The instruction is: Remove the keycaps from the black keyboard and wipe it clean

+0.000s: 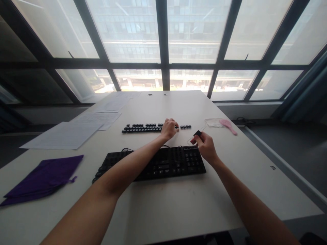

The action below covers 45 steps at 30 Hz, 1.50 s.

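My left hand (169, 129) reaches over the keyboard to a row of loose black keycaps (143, 128) laid out on the desk. Its fingers are bent together at a dark keycap (176, 127), partly hidden by them. My right hand (206, 145) is raised just above the keyboard's upper right corner. Between its thumb and fingers is a small black piece with thin pale wire, which looks like a wire keycap puller (197, 133). A black keyboard (163, 166) lies below both hands, its left part covered by my left forearm. Dark gaps show in its middle.
Several keycaps (185, 127) stand right of my left hand. Behind my right hand lie a clear plastic bag (214, 123) and a pink hairbrush (228, 126). Paper sheets (63, 135) and a purple cloth pouch (43, 177) are at left on the white desk (163, 211).
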### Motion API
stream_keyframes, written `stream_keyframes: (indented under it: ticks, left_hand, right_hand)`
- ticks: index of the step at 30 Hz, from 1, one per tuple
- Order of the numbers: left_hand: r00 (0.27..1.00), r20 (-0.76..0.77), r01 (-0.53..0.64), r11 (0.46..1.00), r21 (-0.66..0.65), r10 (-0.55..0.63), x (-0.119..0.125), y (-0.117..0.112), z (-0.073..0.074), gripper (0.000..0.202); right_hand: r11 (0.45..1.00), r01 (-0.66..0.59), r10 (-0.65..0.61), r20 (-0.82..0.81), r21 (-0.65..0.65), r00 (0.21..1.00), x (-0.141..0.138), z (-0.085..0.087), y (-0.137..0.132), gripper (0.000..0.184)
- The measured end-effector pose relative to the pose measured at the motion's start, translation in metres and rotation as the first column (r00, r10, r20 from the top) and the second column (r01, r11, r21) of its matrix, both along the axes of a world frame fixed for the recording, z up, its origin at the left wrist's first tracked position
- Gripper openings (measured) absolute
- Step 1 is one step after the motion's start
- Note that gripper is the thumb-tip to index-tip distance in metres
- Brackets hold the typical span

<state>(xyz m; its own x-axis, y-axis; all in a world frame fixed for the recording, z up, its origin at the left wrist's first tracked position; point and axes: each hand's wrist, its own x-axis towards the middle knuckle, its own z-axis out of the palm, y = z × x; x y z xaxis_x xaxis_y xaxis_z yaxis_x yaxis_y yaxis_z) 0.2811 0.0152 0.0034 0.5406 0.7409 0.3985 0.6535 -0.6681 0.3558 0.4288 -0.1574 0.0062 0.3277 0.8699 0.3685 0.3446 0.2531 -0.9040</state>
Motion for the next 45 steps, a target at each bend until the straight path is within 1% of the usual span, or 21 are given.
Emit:
stream_keyframes:
  ticks: [3,6,8,10,13,16,20,22,25,26,28,31,34,36,39,42,45]
  left_hand:
    - [0.999,0.010,0.044,0.999,0.006,-0.044,-0.006,-0.019,0.009,0.012]
    - [0.984,0.022,0.175,0.985,0.002,-0.175,-0.017,-0.054,0.012,0.014]
    - [0.972,0.030,0.234,0.972,-0.015,-0.234,-0.025,-0.080,0.008,0.015]
    - [0.967,0.036,0.254,0.966,-0.055,-0.253,-0.030,-0.101,0.001,0.015]
    - [0.972,0.049,0.234,0.967,-0.096,-0.230,-0.033,-0.119,-0.008,0.015]
    - [0.978,0.052,0.203,0.976,-0.081,-0.200,-0.033,-0.122,-0.011,0.015]
    - [0.981,0.035,0.191,0.981,-0.044,-0.190,-0.034,-0.123,-0.009,0.016]
    - [0.984,0.024,0.176,0.984,-0.036,-0.175,-0.036,-0.123,-0.009,0.018]
    - [0.991,0.008,0.133,0.991,-0.023,-0.133,-0.039,-0.123,-0.010,0.021]
    - [0.993,0.013,0.121,0.993,-0.018,-0.120,-0.040,-0.123,-0.010,0.021]
    - [0.991,0.050,0.125,0.992,-0.006,-0.124,-0.043,-0.124,-0.009,0.021]
    - [0.967,0.136,0.218,0.976,-0.002,-0.216,-0.044,-0.127,-0.005,0.018]
    - [0.939,0.162,0.315,0.947,-0.059,-0.302,-0.044,-0.129,-0.002,0.012]
    - [0.936,0.132,0.341,0.934,-0.108,-0.326,-0.043,-0.129,-0.003,0.015]
    - [0.939,0.096,0.342,0.929,-0.140,-0.331,-0.042,-0.125,-0.007,0.016]
    - [0.939,0.120,0.339,0.928,-0.156,-0.323,-0.042,-0.122,-0.010,0.011]
    - [0.933,0.137,0.353,0.921,-0.165,-0.332,-0.043,-0.121,-0.011,0.010]
  right_hand:
    - [0.985,-0.162,0.168,0.099,-0.066,0.981,0.009,0.002,-0.001,0.021]
    - [0.960,-0.255,0.274,0.189,-0.119,0.943,0.010,0.004,-0.005,0.018]
    - [0.947,-0.283,0.313,0.243,-0.150,0.918,0.007,0.005,-0.007,0.018]
    - [0.935,-0.307,0.348,0.281,-0.179,0.894,0.004,0.006,-0.010,0.017]
    - [0.925,-0.318,0.375,0.356,-0.209,0.856,0.001,0.008,-0.015,0.015]
    - [0.922,-0.315,0.385,0.444,-0.224,0.809,0.000,0.012,-0.022,0.014]
    - [0.927,-0.298,0.375,0.504,-0.229,0.778,-0.002,0.014,-0.027,0.015]
    - [0.938,-0.277,0.347,0.555,-0.208,0.756,-0.004,0.013,-0.027,0.016]
    - [0.963,-0.224,0.266,0.632,-0.148,0.728,-0.010,0.007,-0.026,0.016]
    - [0.971,-0.199,0.236,0.634,-0.130,0.736,-0.012,0.005,-0.025,0.016]
    - [0.983,-0.146,0.182,0.593,-0.109,0.784,-0.016,0.000,-0.023,0.016]
    - [0.992,-0.088,0.122,0.487,-0.092,0.865,-0.020,-0.008,-0.019,0.016]
    - [0.995,-0.068,0.094,0.409,-0.076,0.908,-0.022,-0.014,-0.016,0.015]
    - [0.995,-0.068,0.092,0.367,-0.078,0.926,-0.022,-0.016,-0.014,0.014]
    - [0.994,-0.068,0.091,0.329,-0.080,0.940,-0.021,-0.020,-0.012,0.015]
    - [0.995,-0.070,0.090,0.312,-0.074,0.946,-0.021,-0.021,-0.011,0.015]
    - [0.995,-0.070,0.088,0.300,-0.070,0.950,-0.023,-0.021,-0.011,0.015]
